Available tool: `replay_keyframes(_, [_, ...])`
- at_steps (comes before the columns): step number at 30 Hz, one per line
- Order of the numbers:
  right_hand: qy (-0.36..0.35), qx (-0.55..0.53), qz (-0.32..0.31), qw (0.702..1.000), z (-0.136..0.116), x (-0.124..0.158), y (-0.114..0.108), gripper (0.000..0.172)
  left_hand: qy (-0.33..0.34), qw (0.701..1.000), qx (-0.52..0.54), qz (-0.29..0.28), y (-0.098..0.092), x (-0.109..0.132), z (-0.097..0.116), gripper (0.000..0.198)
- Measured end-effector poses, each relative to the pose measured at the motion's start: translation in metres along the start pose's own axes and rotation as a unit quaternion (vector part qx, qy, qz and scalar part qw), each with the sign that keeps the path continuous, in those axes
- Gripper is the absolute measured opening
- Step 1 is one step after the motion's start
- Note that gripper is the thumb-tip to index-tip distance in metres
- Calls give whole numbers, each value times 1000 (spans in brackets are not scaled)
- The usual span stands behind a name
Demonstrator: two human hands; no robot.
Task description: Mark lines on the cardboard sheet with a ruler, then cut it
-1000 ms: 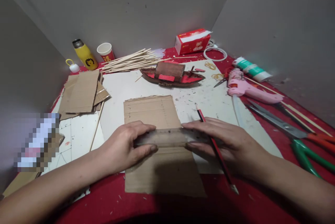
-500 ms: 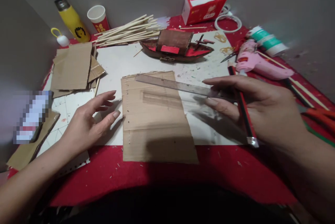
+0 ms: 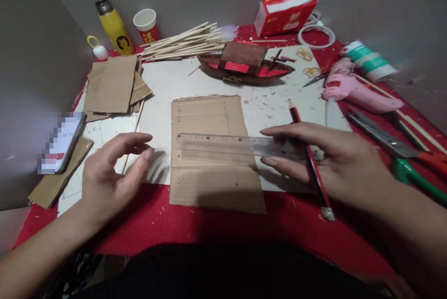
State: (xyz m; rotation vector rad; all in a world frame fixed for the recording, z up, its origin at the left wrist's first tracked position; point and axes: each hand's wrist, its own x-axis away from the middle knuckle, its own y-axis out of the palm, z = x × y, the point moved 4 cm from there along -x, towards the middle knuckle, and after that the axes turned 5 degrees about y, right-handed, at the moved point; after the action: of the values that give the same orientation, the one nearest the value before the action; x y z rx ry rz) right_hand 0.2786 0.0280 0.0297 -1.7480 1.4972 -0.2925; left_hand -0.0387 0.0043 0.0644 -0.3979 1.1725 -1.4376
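A piece of brown cardboard (image 3: 206, 187) with pencil marks lies in front of me, partly on white paper and partly on the red tablecloth. My right hand (image 3: 335, 159) grips a clear plastic ruler (image 3: 223, 143) between thumb and fingers, its far end over the cardboard. Across the same hand runs a red-and-black pencil (image 3: 314, 178), tip pointing away from me. Left of the cardboard, my left hand (image 3: 115, 168) is empty, thumb and fingers curved and apart. A shadow falls on the cardboard's lower right.
A model boat (image 3: 244, 64) stands behind the cardboard, near wooden sticks (image 3: 181, 43). At left are stacked cardboard pieces (image 3: 111, 84) and a phone (image 3: 66, 143). On the right lie a pink glue gun (image 3: 359, 87) and scissors (image 3: 384, 133). A bottle (image 3: 113, 26) and cup (image 3: 145, 24) stand at the back.
The ruler has come nearer to me and turned flatter, with its markings now showing. My right hand has lowered with the pencil. The whole view has shifted slightly.
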Motion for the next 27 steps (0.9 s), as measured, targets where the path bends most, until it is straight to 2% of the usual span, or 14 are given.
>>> replay_keyframes(4, [18, 3, -4, 1000, 7, 1, 6, 26, 211, 977, -19, -20, 16, 2, 24, 43])
replay_keyframes(7, [57, 11, 22, 998, 12, -1, 8, 24, 288, 955, -39, -58, 36, 1, 32, 52])
replay_keyframes(11, [141, -13, 58, 988, 12, -3, 10, 27, 283, 951, -35, -117, 59, -5, 41, 60])
replay_keyframes(15, [172, -46, 31, 984, 1, -1, 20, 35, 221, 949, -22, -223, 79, -16, 50, 81])
replay_keyframes(17, [142, -65, -28, 987, -7, 2, 29, 37, 188, 946, -37, -262, 86, -23, 50, 87])
replay_keyframes(20, [38, -75, -106, 991, -16, 6, 40, 39, 147, 937, -84, -305, 93, -28, 44, 87])
replay_keyframes(24, [-68, -42, -96, 992, -18, 11, 42, 38, 163, 923, -132, -324, 96, -27, 38, 85])
replay_keyframes(27, [-99, -28, -84, 991, -15, 12, 40, 32, 189, 917, -137, -324, 94, -30, 36, 85])
